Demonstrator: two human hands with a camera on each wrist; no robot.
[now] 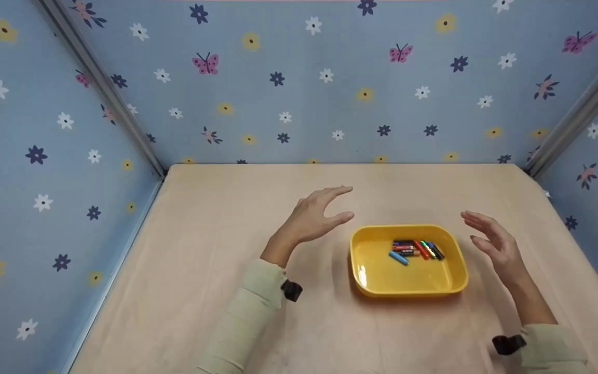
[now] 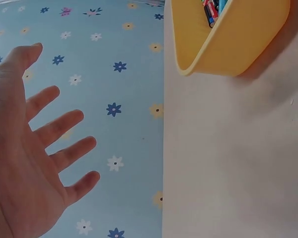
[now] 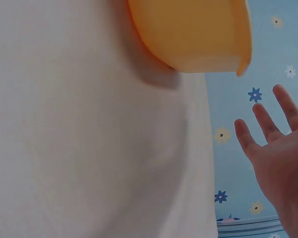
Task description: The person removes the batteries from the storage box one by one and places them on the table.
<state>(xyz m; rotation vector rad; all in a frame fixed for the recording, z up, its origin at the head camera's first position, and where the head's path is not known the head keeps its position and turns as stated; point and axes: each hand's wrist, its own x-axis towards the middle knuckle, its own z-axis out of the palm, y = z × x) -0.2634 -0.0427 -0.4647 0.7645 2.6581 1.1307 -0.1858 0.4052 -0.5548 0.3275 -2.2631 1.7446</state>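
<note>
One yellow, rounded-rectangular, glossy bin (image 1: 408,283) on the pale peach tabletop (image 1: 200,234), right of centre; open side up, long axis left to right. Inside, toward the far right: roughly seven or eight small, multicoloured cylinders (image 1: 421,250), packed too close for a sure count. Three lie stacked roughly left-right; those at right slant from far left to near right. One light-blue cylinder (image 1: 398,257) lies nearest, slanting likewise. Two hands, both empty: left hand (image 1: 315,215) just left of bin, right hand (image 1: 499,249) just right, neither touching it. Fingers of both spread apart.
</note>
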